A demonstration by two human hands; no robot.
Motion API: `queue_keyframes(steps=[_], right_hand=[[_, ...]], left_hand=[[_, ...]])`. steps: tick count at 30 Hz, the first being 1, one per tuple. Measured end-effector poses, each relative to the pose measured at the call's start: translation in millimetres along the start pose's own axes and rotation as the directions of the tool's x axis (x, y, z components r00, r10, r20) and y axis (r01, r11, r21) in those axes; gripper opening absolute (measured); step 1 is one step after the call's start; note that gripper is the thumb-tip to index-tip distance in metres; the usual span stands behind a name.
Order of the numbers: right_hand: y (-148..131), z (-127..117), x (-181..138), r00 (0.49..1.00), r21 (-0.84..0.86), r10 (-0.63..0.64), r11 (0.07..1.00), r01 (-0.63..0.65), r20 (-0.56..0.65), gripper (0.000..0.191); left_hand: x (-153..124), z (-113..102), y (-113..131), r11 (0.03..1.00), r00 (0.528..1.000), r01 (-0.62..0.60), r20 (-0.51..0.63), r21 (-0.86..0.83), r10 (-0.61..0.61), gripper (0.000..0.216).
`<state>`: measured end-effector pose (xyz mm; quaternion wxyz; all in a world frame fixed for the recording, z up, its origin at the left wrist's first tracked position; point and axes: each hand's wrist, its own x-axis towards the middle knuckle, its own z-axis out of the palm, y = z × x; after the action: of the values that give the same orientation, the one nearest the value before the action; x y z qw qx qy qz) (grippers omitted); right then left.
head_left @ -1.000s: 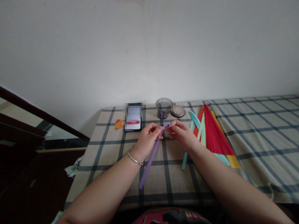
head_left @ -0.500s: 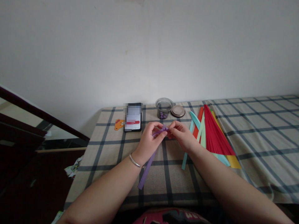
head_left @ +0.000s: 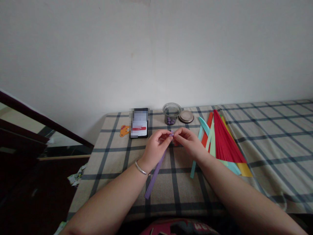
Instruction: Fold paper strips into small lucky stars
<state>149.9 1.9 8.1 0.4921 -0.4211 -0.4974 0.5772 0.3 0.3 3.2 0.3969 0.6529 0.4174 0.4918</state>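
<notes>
My left hand point(head_left: 158, 143) and my right hand point(head_left: 187, 140) meet above the checked cloth, fingertips pinched together. Between them is a small folded end of a purple paper strip point(head_left: 172, 134), mostly covered by the fingers. More purple strips point(head_left: 154, 179) run down from beneath my left hand to the cloth, and I cannot tell whether they join the held piece. Just beyond the hands stands a clear plastic cup point(head_left: 171, 112) with several small purple folded pieces point(head_left: 171, 120) at its bottom. Its round lid point(head_left: 186, 116) lies to the right.
Left of the cup is a phone point(head_left: 140, 125) beside an orange bear picture point(head_left: 124, 131). Right of my hands lie fanned red paper strips point(head_left: 226, 143), with orange point(head_left: 210, 119), turquoise point(head_left: 193, 169) and yellow strips point(head_left: 245, 169). A wall backs the table; a dark railing point(head_left: 49, 120) slants at left.
The purple paper between my fingers shows as a smaller, tighter piece than before; its loop is no longer visible. My right fingertips have moved slightly left, closer to my left ones.
</notes>
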Motion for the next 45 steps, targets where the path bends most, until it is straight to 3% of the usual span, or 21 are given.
queue_keyframes(steps=[5, 13, 17, 22, 25, 28, 31, 35, 40, 45], right_hand=[[-1, -2, 1, 0.999, -0.027, -0.011, 1.000, 0.010, -0.045, 0.033], [-3, -1, 0, 0.993, 0.187, 0.116, 0.976, -0.110, -0.021, 0.036], [-5, -1, 0, 0.987, 0.220, 0.160, 0.964, -0.152, -0.019, 0.036], [-5, 0, -1, 0.993, 0.193, 0.118, 0.974, -0.116, 0.003, 0.036], [-4, 0, -2, 0.997, 0.156, 0.080, 0.984, -0.082, 0.022, 0.035], [-4, 0, -2, 0.998, 0.137, 0.058, 0.989, -0.061, 0.026, 0.036], [-4, 0, -1, 0.999, 0.123, 0.024, 0.992, -0.027, 0.024, 0.033], [-2, 0, 0, 0.999, 0.039, -0.014, 0.999, 0.012, 0.050, 0.030], [1, -1, 1, 1.000, 0.004, 0.009, 1.000, -0.009, 0.005, 0.031], [2, -2, 1, 0.999, -0.008, -0.021, 1.000, 0.021, -0.026, 0.030]], left_hand=[[2, 0, -2, 0.999, 0.998, 0.044, -0.036, -0.002, -0.044, 0.013], [3, -3, -4, 0.997, 0.995, 0.081, -0.050, -0.018, -0.082, 0.014], [3, -2, 0, 0.968, 0.982, 0.185, 0.000, -0.172, -0.188, 0.018], [3, 3, 3, 0.800, 0.938, 0.341, 0.122, -0.494, -0.324, 0.021], [3, 4, 2, 0.750, 0.932, 0.354, 0.141, -0.559, -0.335, 0.019], [3, 2, 1, 0.836, 0.952, 0.304, 0.109, -0.456, -0.287, 0.017], [2, -1, 2, 0.962, 0.983, 0.179, 0.084, -0.207, -0.165, 0.016], [1, -2, 6, 0.997, 0.993, 0.073, 0.097, -0.039, -0.069, 0.011], [1, -2, 6, 0.998, 0.995, 0.064, 0.073, 0.002, -0.064, 0.010], [1, -1, 6, 0.965, 0.977, 0.189, 0.132, -0.183, -0.167, 0.014]])
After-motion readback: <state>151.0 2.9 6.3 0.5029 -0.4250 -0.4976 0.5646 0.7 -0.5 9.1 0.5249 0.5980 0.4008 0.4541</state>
